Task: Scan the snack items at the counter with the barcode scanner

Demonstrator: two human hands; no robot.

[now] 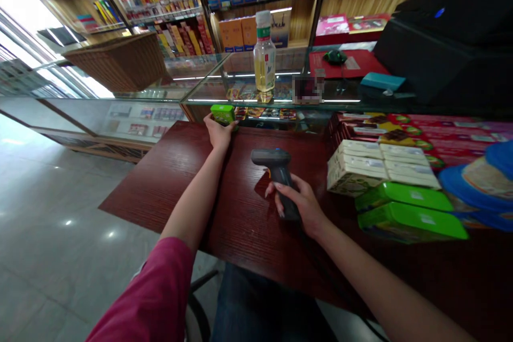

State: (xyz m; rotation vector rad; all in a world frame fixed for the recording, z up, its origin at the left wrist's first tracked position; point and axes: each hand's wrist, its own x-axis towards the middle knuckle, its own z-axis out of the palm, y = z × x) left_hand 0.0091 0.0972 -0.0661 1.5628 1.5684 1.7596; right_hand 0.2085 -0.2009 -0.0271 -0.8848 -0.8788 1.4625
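Observation:
My left hand (218,131) reaches to the far edge of the dark red wooden table (168,181) and is closed around a small green box (223,113), held against the glass counter. My right hand (298,200) grips the handle of a dark grey barcode scanner (274,163), whose head points left over the table. The scanner rests on or just above the tabletop, about a hand's width nearer me than the green box.
Stacks of white (377,165), green (404,208) and red cartons (401,125) crowd the table's right side, with blue packets (481,176) beyond. A bottle of yellow liquid (264,53) stands on the glass counter (132,117). A black register (441,48) sits at the right. Tiled floor lies left.

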